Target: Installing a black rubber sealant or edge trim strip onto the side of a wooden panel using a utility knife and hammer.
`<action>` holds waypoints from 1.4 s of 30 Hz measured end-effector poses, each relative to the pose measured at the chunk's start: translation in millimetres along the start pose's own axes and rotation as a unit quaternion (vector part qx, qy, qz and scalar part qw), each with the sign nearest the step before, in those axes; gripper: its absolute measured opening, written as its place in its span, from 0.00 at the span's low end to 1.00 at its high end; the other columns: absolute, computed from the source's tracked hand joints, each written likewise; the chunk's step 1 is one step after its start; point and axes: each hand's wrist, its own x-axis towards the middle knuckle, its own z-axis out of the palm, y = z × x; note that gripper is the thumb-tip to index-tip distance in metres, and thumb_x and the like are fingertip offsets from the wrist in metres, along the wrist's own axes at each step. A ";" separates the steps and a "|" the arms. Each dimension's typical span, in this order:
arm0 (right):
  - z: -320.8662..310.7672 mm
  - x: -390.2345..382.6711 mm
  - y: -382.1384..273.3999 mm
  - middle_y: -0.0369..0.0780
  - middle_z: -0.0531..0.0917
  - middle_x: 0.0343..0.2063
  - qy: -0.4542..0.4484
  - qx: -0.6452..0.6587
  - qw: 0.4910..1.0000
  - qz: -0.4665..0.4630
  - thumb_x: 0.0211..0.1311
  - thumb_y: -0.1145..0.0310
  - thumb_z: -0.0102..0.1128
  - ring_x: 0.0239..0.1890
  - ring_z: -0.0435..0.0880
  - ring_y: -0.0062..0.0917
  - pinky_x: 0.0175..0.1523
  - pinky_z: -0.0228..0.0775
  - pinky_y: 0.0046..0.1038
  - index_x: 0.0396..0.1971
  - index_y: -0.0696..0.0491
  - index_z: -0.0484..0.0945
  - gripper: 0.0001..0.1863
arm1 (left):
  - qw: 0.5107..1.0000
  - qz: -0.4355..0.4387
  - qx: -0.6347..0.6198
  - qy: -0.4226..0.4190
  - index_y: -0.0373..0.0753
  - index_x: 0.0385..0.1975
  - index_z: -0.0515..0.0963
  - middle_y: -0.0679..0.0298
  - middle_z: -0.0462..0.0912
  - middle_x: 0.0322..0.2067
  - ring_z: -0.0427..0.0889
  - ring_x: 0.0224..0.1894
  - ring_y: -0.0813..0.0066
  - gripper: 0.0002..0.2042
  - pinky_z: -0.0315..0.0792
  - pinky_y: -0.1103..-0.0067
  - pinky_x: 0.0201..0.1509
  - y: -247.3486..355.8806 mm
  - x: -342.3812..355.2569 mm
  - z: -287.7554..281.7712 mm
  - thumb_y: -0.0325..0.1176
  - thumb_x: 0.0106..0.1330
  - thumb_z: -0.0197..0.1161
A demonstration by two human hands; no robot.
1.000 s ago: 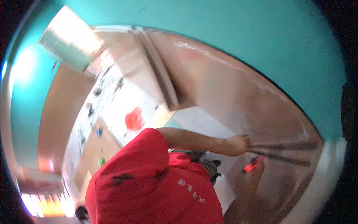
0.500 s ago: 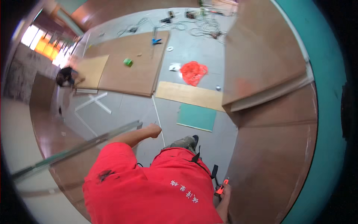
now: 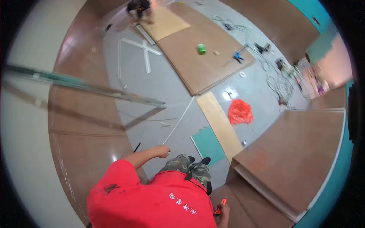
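Observation:
My left hand (image 3: pixel 162 151) is closed, out over the floor; I cannot make out what is in it. A thin white line (image 3: pixel 178 121) extends behind it, whether held or lying is unclear. My right hand (image 3: pixel 224 211) grips a red-orange utility knife (image 3: pixel 222 204) low at the right. Past my feet lie a teal board (image 3: pixel 208 146), a long pale board (image 3: pixel 213 114) and a crumpled red bag (image 3: pixel 240 111).
A stack of brown boards (image 3: pixel 197 72) bears a green can (image 3: pixel 201 49) and blue tool (image 3: pixel 237 56). A person (image 3: pixel 138 8) crouches beyond. White strips (image 3: pixel 147 64) and cables (image 3: pixel 279 89) lie around. Brown cabinet (image 3: pixel 285 148) stands right; metal rail (image 3: pixel 91 88) crosses left.
The view has swung round, bringing the crouching person and board stack toward the top centre. My left hand has moved from the wooden strips at the right out over the floor.

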 end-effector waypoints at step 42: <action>144.7 106.6 -414.7 0.43 0.79 0.18 0.104 -0.142 0.984 -0.015 0.61 0.62 0.64 0.16 0.80 0.29 0.21 0.71 0.34 0.25 0.60 0.77 0.15 | 0.970 -0.100 -0.090 0.204 0.38 0.46 0.80 0.48 0.82 0.45 0.79 0.50 0.48 0.18 0.73 0.62 0.54 -192.5 218.8 -344.2 0.42 0.63 0.57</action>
